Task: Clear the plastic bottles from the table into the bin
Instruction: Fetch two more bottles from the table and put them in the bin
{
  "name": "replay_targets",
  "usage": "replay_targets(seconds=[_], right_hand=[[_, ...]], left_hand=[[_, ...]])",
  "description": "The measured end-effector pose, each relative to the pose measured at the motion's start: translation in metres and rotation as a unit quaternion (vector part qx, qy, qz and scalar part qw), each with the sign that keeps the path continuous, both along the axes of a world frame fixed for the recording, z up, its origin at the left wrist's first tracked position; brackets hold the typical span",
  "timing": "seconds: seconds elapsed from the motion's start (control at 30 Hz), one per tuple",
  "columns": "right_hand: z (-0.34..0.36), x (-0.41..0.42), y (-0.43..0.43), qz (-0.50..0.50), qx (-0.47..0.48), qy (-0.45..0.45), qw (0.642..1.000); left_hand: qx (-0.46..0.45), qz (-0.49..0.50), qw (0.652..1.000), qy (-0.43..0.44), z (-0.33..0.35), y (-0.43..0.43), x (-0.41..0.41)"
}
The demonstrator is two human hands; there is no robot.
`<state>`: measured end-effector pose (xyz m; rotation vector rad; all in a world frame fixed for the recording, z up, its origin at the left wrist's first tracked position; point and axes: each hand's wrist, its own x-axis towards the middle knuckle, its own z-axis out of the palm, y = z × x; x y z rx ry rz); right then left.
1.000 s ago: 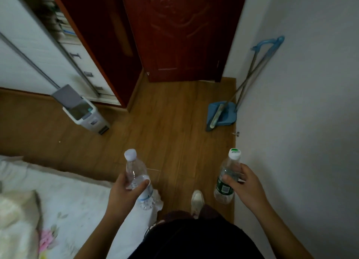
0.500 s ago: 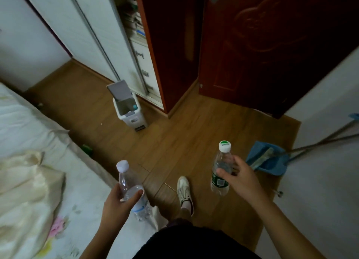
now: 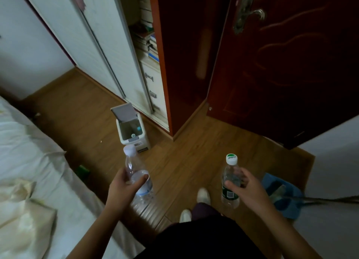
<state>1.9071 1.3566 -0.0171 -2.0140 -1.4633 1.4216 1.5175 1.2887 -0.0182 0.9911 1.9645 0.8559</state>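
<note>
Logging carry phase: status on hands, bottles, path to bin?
Both loaded: left hand grips white-cap bottle, right hand grips green-label bottle. Bin ahead on floor, lid up, not yet reached. No obstacle seen between.

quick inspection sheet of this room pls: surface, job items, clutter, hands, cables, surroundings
surface: wooden floor; no table in view
job's things: clear bottle with a pale cap and green-label bottle, both upright and carried; white bin on the floor ahead, lid flipped up, something blue-capped inside
clutter: blue dustpan by the right wall; small green thing on the floor beside the bed
hands: left hand grips the clear bottle round its middle; right hand grips the green-label bottle
cables: nothing seen
surroundings: bed at left; sliding wardrobe with books and drawers; dark red door
</note>
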Motion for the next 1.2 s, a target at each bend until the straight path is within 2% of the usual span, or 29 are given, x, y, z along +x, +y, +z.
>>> replay_targets(seconds=[0.17,0.4,0.63,0.8,0.97,1.2], right_hand=[[-0.013,-0.037,0.082,0.041,-0.006,-0.013,0.999],[-0.021,-0.144,0.221,0.128,-0.005,0.034,0.991],[-0.012,-0.289,0.321,0.274,-0.001,0.083,0.958],[-0.008,-0.377,0.356,0.358,0.011,0.078,0.931],[-0.024,-0.443,0.373,0.38,0.005,0.047,0.924],[-0.039,-0.504,0.379,0.303,-0.01,0.043,0.952]], left_hand=[[0.009,0.037,0.999,-0.015,-0.002,0.058,-0.036],[-0.028,0.141,0.99,0.005,-0.013,0.106,-0.091],[-0.053,0.249,0.966,0.051,-0.01,0.135,-0.156],[-0.07,0.303,0.947,0.076,-0.006,0.145,-0.204],[-0.072,0.308,0.946,0.075,-0.019,0.161,-0.265],[-0.065,0.221,0.972,0.052,-0.042,0.208,-0.356]])
